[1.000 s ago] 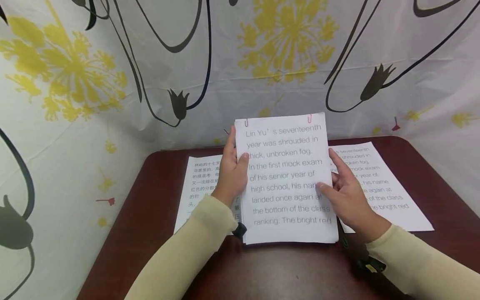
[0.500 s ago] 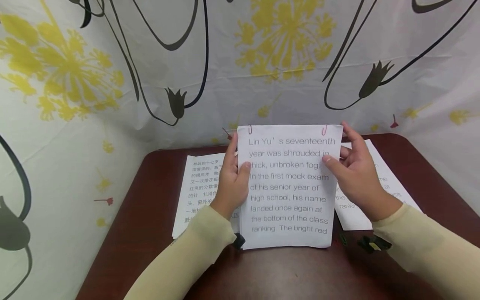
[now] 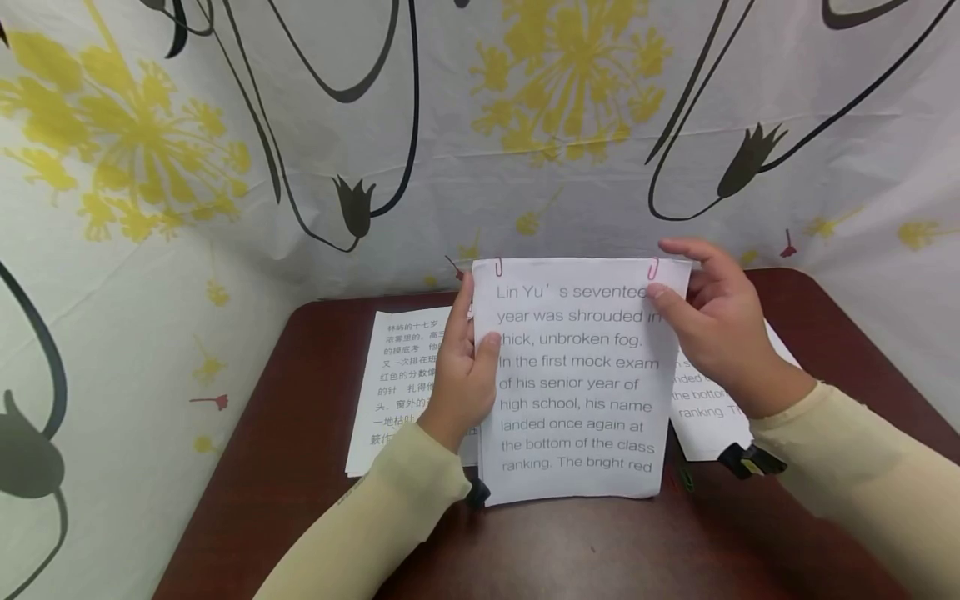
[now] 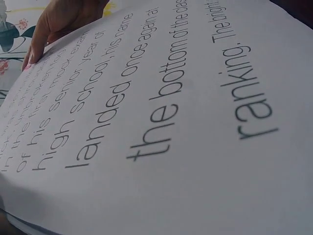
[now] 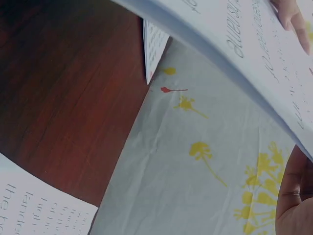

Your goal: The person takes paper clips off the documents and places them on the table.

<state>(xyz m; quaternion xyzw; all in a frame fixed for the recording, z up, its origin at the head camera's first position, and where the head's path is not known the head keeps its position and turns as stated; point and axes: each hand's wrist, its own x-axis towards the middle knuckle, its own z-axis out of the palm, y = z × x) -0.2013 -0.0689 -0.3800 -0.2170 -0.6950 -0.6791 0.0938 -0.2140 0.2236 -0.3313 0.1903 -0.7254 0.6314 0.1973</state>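
Observation:
A stack of white printed sheets (image 3: 577,400) is held up in front of me, large English text facing me. Two reddish paper clips sit on its top edge, a left clip (image 3: 498,267) and a right clip (image 3: 652,269). My left hand (image 3: 463,371) grips the stack's left edge, thumb on the front. With its thumb on the front beside the right clip, my right hand (image 3: 720,325) pinches the upper right corner; its index finger extends above the top edge. In the right wrist view, the sheets' edge (image 5: 234,83) shows several layers.
A sheet with Chinese text (image 3: 405,367) lies on the dark red table (image 3: 300,467) at left. Behind my right hand lies an English-text sheet (image 3: 708,425), partly covered. A small green item (image 3: 686,477) lies nearby. A patterned curtain (image 3: 450,125) hangs behind the table.
My right hand has moved up the right edge to the top corner, its thumb now at the right clip. The stack has lowered slightly. My left hand keeps its grip.

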